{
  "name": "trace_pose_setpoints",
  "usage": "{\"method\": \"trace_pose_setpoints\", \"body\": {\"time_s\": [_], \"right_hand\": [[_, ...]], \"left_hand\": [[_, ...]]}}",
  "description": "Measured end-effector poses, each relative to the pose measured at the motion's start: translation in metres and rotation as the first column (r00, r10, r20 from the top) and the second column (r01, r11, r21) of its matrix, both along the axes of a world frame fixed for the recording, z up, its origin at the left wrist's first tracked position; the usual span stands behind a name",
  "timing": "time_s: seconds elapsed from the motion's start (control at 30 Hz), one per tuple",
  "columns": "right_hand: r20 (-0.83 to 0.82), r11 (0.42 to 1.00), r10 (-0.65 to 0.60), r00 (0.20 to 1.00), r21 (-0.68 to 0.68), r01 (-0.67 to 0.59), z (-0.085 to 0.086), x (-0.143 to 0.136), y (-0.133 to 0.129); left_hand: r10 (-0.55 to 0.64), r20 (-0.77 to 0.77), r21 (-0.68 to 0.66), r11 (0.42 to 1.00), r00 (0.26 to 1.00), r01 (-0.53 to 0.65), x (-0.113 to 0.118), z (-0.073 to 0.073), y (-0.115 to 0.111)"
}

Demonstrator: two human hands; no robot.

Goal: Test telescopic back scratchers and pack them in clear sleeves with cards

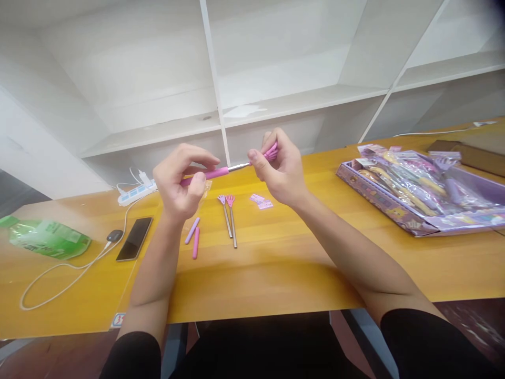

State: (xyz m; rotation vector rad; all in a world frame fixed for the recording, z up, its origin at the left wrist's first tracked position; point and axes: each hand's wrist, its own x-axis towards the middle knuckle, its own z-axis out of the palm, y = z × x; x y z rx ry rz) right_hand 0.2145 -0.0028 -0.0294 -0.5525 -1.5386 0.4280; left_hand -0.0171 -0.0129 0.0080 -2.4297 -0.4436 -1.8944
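Note:
A pink back scratcher (218,172) with a silver metal rod is held level above the table between my hands. My left hand (179,181) is closed around its pink grip. The fingers of my right hand (281,171) pinch the other end, partly hiding the pink claw-shaped head. Below them lie two metal rods with claw heads, a purple-headed one (225,215) and a pink-headed one (232,223). To their left are two loose handle sleeves, a purple one (192,230) and a pink one (196,243). Small purple cards (262,201) lie to the right.
A purple patterned box (389,208) full of plastic-wrapped back scratchers stands at the right. On the left are a green bottle (49,238) lying on its side, a phone (134,239), a white cable (59,265) and a power strip (137,193). White shelves (295,108) rise behind the table.

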Motion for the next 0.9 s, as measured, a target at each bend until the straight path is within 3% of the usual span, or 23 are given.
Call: {"method": "trace_pose_setpoints", "body": {"time_s": [0.23, 0.4, 0.53, 0.63, 0.9], "right_hand": [[0.168, 0.996, 0.02, 0.986, -0.084, -0.006, 0.017, 0.018, -0.018], [0.176, 0.997, -0.02, 0.984, -0.063, 0.031, 0.024, 0.031, -0.018], [0.214, 1.0, -0.021, 0.977, -0.018, 0.025, 0.023, 0.032, -0.011], [0.293, 0.999, -0.046, 0.955, 0.017, 0.043, 0.02, 0.03, -0.008], [0.454, 0.998, 0.008, 0.891, -0.058, 0.021, 0.01, 0.027, 0.0]], "left_hand": [[0.01, -0.136, -0.092, 0.995, 0.991, -0.023, -0.011, 0.003, -0.002], [0.082, -0.276, -0.015, 0.996, 0.958, -0.09, -0.001, 0.002, -0.005], [0.193, -0.53, -0.057, 0.963, 0.826, -0.262, 0.002, 0.001, 0.0], [0.186, -0.683, -0.099, 0.935, 0.706, -0.342, 0.003, -0.002, 0.007], [0.173, -0.726, -0.138, 0.912, 0.666, -0.387, 0.008, -0.006, 0.009]]}}
